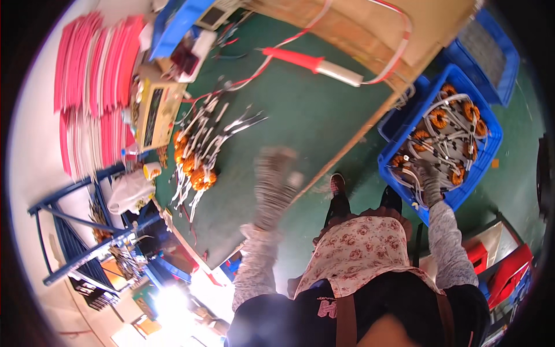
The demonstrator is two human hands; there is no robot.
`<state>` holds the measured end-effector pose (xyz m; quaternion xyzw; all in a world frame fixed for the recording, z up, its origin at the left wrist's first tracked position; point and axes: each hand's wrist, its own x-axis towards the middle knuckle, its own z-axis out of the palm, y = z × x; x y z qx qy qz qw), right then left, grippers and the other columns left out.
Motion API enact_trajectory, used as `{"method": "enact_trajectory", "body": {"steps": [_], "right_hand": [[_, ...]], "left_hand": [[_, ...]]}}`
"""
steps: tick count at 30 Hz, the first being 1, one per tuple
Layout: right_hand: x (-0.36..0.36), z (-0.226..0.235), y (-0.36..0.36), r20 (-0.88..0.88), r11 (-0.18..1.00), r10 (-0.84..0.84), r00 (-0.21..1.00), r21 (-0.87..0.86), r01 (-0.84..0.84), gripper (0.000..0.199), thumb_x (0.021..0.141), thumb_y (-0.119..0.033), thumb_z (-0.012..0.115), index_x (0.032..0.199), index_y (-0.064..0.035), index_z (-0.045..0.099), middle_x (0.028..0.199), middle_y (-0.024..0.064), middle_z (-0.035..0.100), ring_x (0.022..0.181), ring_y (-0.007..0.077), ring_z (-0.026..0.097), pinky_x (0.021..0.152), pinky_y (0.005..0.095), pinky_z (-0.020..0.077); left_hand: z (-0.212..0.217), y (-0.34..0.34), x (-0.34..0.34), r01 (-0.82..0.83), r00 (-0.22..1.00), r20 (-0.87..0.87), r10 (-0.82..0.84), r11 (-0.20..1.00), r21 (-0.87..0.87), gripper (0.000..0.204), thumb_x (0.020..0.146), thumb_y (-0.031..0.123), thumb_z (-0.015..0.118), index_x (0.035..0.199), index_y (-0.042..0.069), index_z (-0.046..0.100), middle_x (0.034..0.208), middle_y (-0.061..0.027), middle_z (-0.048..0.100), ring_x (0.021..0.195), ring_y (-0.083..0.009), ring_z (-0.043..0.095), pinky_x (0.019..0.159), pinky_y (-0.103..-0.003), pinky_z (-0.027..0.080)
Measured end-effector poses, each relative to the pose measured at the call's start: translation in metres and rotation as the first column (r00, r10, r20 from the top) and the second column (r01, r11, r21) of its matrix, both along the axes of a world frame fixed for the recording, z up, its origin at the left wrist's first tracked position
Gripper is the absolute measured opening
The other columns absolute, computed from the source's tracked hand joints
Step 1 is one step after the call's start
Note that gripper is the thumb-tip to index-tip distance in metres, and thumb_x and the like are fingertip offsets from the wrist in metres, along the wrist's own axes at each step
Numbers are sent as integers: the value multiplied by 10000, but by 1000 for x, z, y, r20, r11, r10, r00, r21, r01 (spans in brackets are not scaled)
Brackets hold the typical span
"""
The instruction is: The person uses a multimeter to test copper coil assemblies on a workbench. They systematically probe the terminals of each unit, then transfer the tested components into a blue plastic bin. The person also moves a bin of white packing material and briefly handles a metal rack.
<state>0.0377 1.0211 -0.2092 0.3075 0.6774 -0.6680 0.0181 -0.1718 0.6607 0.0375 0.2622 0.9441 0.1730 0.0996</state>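
Green bench top (289,110) lies below my blurred left hand (276,173), its grip indeterminable, while my right hand (429,182), closure likewise unclear, sits in the blue bin (475,184) among coils (443,118), likely dense, limp in the leads (452,99), best held bodily.

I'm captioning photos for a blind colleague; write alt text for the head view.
A person's right hand reaches into a blue bin of orange, white-wired coils; the left hand, motion-blurred, is above a green tabletop where more coils lie at left.
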Motion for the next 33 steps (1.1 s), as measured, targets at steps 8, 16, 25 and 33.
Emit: {"method": "enact_trajectory", "body": {"steps": [8,16,25,33], "right_hand": [[-154,214,-239,-404,813,464,788,548,-198,187,842,-208,532,982,-88,566,832,80,606,789,205,575,744,304,452],[-251,205,-416,-151,224,946,287,944,-243,489,785,-204,504,1241,-80,375,1037,73,565,1001,243,515,917,385,347],[-226,187,-437,451,-166,847,280,727,-667,401,644,-291,674,951,-55,567,908,77,611,845,224,598,687,369,427],[-122,220,-245,631,-206,776,7,264,-942,227,599,-231,635,770,-82,635,694,112,625,651,265,610,521,417,450]], "left_hand": [[-44,-330,-64,-740,672,72,737,672,22,641,627,298,719,1169,120,426,1073,-151,482,1018,-302,450,868,-419,364],[-46,-313,23,-391,904,-259,341,903,-175,891,418,277,792,1188,121,371,1149,-110,405,1050,-295,421,899,-385,357],[-37,-320,26,-310,764,452,461,876,-370,278,783,210,614,994,41,549,857,-80,630,823,-163,602,710,-276,476],[-40,-188,97,99,639,770,-8,992,-73,322,792,292,606,996,51,545,785,-131,602,680,-179,572,593,-326,442]]}}
